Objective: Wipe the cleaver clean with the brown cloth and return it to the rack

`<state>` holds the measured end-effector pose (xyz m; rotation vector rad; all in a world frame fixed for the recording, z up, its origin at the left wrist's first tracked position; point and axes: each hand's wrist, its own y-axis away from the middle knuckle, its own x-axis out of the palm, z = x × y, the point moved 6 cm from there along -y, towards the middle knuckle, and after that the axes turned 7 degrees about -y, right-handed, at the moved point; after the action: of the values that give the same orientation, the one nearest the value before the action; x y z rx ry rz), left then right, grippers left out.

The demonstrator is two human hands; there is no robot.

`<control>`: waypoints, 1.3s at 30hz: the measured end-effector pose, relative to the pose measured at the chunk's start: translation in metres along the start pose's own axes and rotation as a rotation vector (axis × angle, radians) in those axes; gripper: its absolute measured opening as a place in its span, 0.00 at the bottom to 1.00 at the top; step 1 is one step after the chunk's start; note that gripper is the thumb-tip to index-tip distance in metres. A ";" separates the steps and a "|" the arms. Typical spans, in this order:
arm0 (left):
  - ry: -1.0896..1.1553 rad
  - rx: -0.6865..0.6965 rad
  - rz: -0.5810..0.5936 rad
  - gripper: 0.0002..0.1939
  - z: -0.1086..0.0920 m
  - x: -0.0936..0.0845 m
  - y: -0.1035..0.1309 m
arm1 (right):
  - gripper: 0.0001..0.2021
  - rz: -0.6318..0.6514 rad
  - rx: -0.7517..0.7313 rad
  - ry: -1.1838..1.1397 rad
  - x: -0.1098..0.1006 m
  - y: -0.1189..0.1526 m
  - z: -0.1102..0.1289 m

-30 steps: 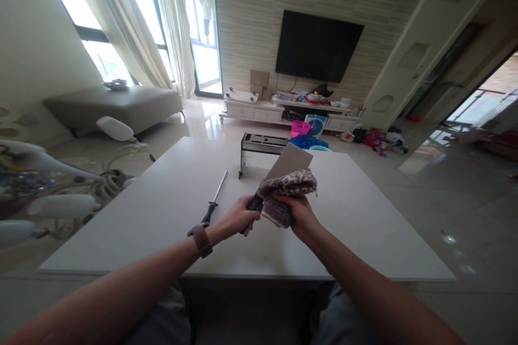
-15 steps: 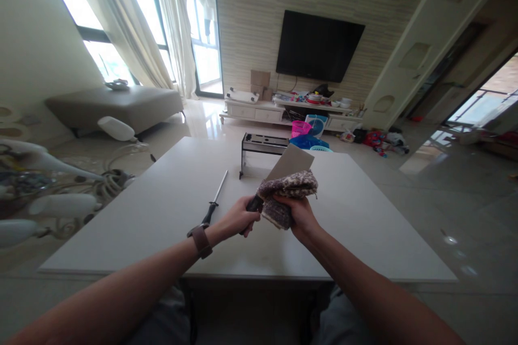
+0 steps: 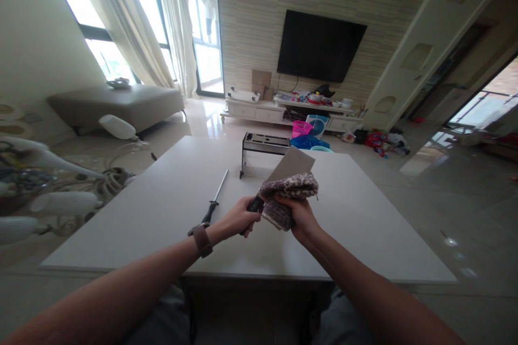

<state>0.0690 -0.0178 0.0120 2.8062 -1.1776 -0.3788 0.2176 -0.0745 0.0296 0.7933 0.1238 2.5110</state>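
My left hand (image 3: 242,216) is closed round the black handle of a cleaver (image 3: 292,164), whose broad grey blade points up and away to the right. In my right hand (image 3: 301,218) is a bunched brown and white cloth (image 3: 288,187), pressed over the lower part of the blade near the handle. The cloth hides that part of the blade. A sharpening steel (image 3: 213,204) with a black handle lies on the white table (image 3: 356,226), left of the cleaver, its handle end partly behind my left wrist. Behind the blade stands a knife block or rack (image 3: 266,142).
White lamp shades and coiled arms (image 3: 67,202) crowd the floor left of the table. Beyond the far edge are a pink basket (image 3: 301,129), blue plastic (image 3: 309,142) and a low white cabinet (image 3: 254,111). The table's front edge runs just below my forearms.
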 end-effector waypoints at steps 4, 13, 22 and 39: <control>0.001 -0.006 0.000 0.08 0.004 -0.001 -0.001 | 0.19 -0.006 -0.008 -0.010 0.003 0.001 0.002; 0.026 -0.012 -0.010 0.08 -0.003 0.000 0.003 | 0.18 0.017 0.011 -0.012 0.003 0.002 0.002; 0.012 -0.016 -0.002 0.08 0.006 -0.001 -0.001 | 0.20 0.004 0.009 -0.021 0.003 0.002 -0.001; -0.004 -0.028 0.004 0.08 0.000 0.000 0.004 | 0.21 -0.002 0.032 -0.004 0.000 0.002 -0.002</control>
<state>0.0662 -0.0200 0.0124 2.7807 -1.1693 -0.3979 0.2161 -0.0758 0.0285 0.8104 0.1634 2.5108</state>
